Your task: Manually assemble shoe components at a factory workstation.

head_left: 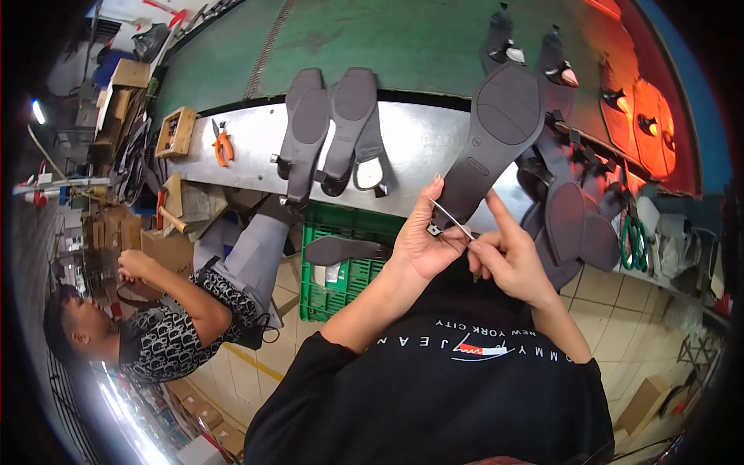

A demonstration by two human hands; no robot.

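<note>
A dark brown shoe is held up in front of me, its sole facing the camera and its broad toe end pointing away. My left hand grips it near the narrow heel end, with the thumb along its edge. Between the fingers of my right hand is a thin, pale, stick-like tool. It slants across the heel end, close to my left fingers; whether its tip touches the shoe I cannot tell. My right index finger is extended near the shoe's right edge.
Several sandals lie on the metal ledge beside a green belt. Orange-handled pliers and a wooden box are left. More soles and green-handled scissors are right. Below stands a green crate; a co-worker sits left.
</note>
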